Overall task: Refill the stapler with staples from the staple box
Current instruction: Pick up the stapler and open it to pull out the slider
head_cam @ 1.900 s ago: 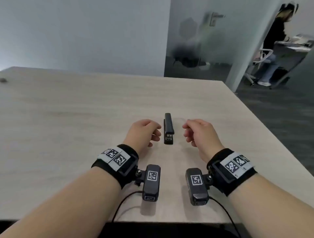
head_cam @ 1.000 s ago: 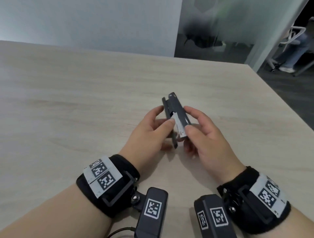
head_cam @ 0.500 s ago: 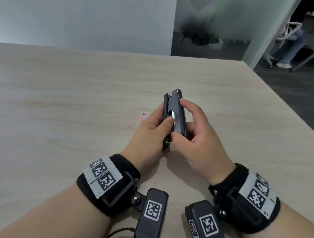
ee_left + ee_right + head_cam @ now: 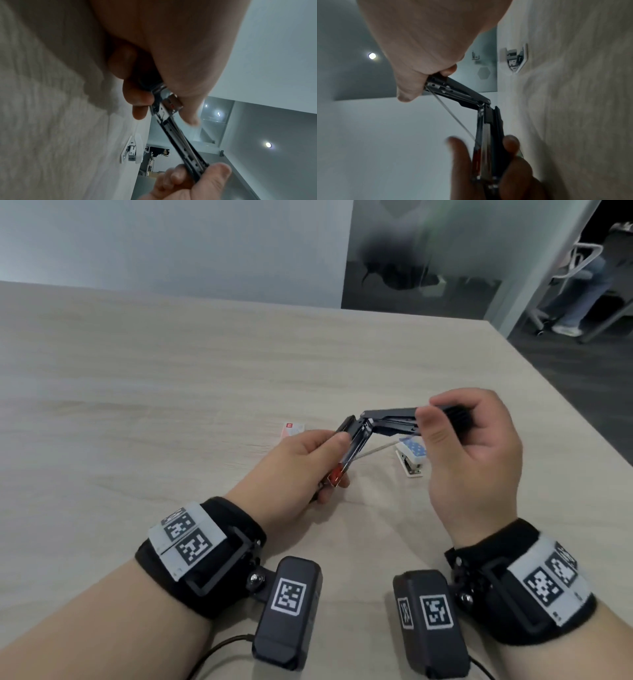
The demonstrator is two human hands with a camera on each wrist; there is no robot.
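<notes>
Stapler (image 4: 368, 426) held above the surface (image 4: 171, 392), hinged open into an inverted V with the hinge at the far side. Base and magazine gripped by left hand (image 4: 301, 470): thumb on the near face, fingers (image 4: 137, 97) curled underneath, pinching the lower half. Red pusher block visible at the near end of the magazine channel. Top cover gripped by right hand (image 4: 476, 460): thumb (image 4: 433, 436) and curled fingers clamped around the cover's free end, raised to the right of the hinge. Thin spring rod (image 4: 373, 451) stretched between cover and magazine. In the right wrist view, same rod seen running diagonally from the cover to the magazine.

On the surface, just beyond the left hand: small flat white box with a red mark (image 4: 294, 429), lying flat; presumably the staple box, label not readable. To its right, between and below the two hands: small stapler with a blue dotted top (image 4: 411, 458), resting on the surface, partly hidden by the right thumb. Wrist-mounted cameras with marker tags strapped to both forearms at the near edge.
</notes>
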